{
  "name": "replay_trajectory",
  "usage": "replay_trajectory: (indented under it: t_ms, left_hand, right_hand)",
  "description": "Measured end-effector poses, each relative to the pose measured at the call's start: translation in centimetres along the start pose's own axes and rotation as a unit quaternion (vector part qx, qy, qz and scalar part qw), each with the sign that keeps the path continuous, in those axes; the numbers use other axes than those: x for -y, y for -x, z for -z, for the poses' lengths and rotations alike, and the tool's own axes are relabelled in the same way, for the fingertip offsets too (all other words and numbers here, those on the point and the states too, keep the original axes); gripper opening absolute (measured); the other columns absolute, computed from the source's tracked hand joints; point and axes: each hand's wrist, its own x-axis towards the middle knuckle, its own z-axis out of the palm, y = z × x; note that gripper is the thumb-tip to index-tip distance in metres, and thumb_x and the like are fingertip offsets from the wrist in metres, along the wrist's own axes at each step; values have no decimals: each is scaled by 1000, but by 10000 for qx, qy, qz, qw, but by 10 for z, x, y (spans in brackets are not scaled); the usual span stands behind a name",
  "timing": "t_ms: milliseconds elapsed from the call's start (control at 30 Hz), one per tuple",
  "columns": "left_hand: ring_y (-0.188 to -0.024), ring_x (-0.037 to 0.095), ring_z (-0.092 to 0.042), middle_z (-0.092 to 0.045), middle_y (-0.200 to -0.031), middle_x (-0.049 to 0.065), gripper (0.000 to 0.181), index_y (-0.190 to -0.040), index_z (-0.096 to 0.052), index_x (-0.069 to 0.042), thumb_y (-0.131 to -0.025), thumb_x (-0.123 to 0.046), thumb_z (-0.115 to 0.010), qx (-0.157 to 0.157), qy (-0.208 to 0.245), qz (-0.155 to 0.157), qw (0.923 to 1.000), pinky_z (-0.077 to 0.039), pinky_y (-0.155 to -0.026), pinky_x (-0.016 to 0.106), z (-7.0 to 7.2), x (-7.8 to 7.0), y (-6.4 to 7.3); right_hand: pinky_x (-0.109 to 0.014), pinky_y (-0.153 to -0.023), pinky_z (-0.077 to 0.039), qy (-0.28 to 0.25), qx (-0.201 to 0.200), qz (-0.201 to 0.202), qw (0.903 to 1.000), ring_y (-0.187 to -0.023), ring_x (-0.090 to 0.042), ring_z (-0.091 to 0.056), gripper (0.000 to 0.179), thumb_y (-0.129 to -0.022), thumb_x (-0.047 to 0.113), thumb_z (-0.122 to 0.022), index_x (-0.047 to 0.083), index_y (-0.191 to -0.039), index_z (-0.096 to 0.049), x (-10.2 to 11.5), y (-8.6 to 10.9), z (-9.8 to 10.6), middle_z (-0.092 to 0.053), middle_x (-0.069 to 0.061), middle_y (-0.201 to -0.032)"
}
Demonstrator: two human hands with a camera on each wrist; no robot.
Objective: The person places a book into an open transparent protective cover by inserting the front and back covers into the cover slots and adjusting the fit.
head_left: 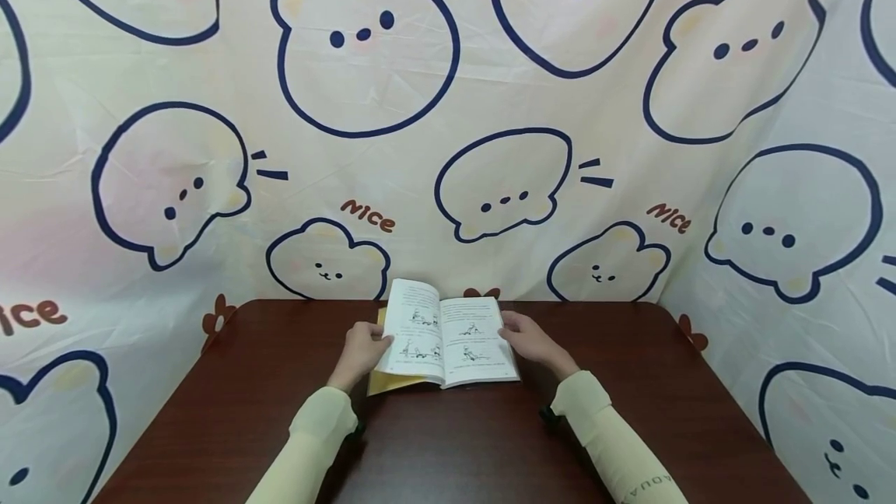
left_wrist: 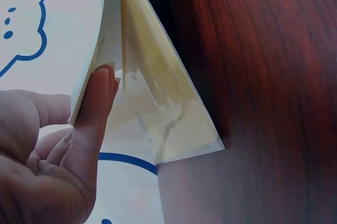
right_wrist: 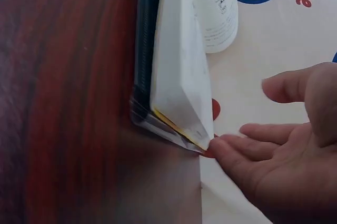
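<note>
An open book [head_left: 479, 368] with line drawings and text lies at the far middle of the table. My left hand [head_left: 358, 352] pinches its left-hand pages between thumb and fingers. In the left wrist view those pages [left_wrist: 105, 29] stand raised off the yellow cover [left_wrist: 163, 97], which has a clear plastic jacket. My right hand [head_left: 533, 339] is beside the book's right edge. In the right wrist view, the extended fingertips [right_wrist: 218, 147] touch the corner of the thick page block [right_wrist: 176, 60], and the thumb is lifted away from it.
The dark reddish-brown wooden table [head_left: 448, 449] has its far edge just behind the book. A pale cloth [head_left: 392, 177] printed with blue-outlined animal faces hangs behind the table and along both sides.
</note>
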Motion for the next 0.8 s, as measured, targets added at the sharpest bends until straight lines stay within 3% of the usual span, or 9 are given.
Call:
replay_trajectory:
  t_ms: [200,500,800]
  left_hand:
    - [-85,22,-71,-72,-102,22,30,-118,-67,15,-97,-5,-65,34,-16,74,10000,-59,-72,35,0,1,2]
    - [-84,21,-71,-72,-103,22,30,-120,-66,15,-98,-5,-63,59,-25,179,9998,-58,-69,33,3,4,2]
    - [-80,21,-72,-73,-99,21,28,-117,-68,15,-97,-3,-64,-38,3,82,10000,-58,-65,31,5,8,4]
  right_hand:
    - [-58,-110,-43,-116,17,-291,9995,-132,-37,-54,49,-107,13,-47,-6,-152,-39,0,0,-4,-52,-24,-147]
    - [-58,-116,-35,-686,-138,-449,9965,-144,-42,-41,50,-108,13,-46,-7,-153,-37,8,0,-4,-43,-27,-154]
    - [-56,-115,-38,-878,-411,124,9952,-144,-40,-43,48,-107,9,-46,0,-154,-39,20,7,-2,-45,-22,-155]
